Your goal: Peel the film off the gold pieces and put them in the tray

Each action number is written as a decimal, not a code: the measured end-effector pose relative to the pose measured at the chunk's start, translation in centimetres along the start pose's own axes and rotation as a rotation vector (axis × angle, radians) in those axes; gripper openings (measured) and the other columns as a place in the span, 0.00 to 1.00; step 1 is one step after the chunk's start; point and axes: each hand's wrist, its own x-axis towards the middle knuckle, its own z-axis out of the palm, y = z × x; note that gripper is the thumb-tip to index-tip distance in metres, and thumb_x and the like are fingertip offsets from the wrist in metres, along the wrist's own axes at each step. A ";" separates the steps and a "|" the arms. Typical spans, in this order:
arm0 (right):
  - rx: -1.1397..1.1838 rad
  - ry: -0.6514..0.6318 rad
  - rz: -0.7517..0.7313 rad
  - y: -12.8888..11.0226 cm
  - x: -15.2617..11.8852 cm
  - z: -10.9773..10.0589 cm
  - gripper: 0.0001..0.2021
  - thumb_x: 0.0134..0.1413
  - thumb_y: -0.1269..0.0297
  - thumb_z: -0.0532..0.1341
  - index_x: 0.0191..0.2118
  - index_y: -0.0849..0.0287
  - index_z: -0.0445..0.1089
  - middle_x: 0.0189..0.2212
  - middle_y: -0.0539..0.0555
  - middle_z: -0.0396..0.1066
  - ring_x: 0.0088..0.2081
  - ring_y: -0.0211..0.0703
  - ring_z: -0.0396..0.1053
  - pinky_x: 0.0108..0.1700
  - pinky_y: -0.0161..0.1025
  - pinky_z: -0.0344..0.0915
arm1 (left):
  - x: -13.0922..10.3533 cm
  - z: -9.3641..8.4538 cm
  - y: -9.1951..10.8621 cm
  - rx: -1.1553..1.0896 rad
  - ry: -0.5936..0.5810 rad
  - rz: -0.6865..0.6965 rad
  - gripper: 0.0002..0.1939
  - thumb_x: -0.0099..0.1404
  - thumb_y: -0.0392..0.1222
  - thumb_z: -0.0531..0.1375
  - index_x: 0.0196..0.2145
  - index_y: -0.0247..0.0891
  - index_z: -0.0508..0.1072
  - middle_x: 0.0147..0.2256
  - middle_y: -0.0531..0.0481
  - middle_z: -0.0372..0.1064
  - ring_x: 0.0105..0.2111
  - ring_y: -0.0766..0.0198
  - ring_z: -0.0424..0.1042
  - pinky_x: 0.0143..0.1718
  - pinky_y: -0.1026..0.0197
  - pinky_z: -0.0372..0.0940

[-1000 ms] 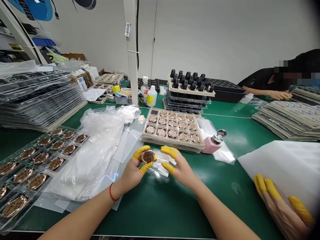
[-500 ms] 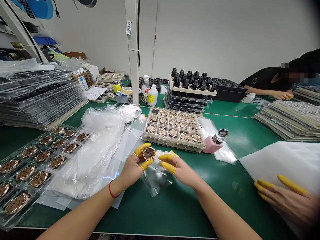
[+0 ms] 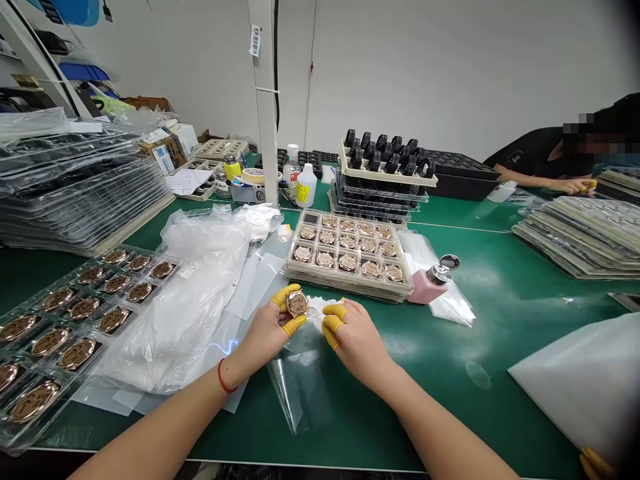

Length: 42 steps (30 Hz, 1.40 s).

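Between thumb and forefinger, my left hand [image 3: 267,331] grips a rose-gold round watch part [image 3: 297,303], its face toward the camera. Yellow finger covers are on both hands. My right hand [image 3: 356,337] is closed on a crumpled white cloth [image 3: 317,308], just right of the watch part. A clear plastic sheet [image 3: 303,393] lies on the green table below the hands. Behind them sits a stack of trays [image 3: 350,288] with similar watch parts in the top one.
More watch parts fill a clear tray [image 3: 95,333] at left, beside plastic bags [image 3: 175,320]. A pink bottle [image 3: 427,287] stands right of the tray stack. Another person's yellow-covered fingers [image 3: 597,463] touch a white sheet [image 3: 585,380] at lower right.
My right hand has curled its fingers and moved off the clear sheet, which now lies lower and flatter. The other person's hand and white sheet have shifted toward the lower right.
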 end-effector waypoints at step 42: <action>1.355 -0.055 0.650 -0.7 0.8 0.1 0.13 0.42 0.53 0.67 0.26 0.59 0.70 0.28 0.52 0.68 0.36 0.44 0.65 0.42 0.41 0.61 | -1.4 1.5 1.3 -0.192 -0.327 -0.106 0.28 0.55 0.36 0.63 0.53 0.41 0.63 0.46 0.45 0.70 0.43 0.58 0.72 0.45 0.56 0.67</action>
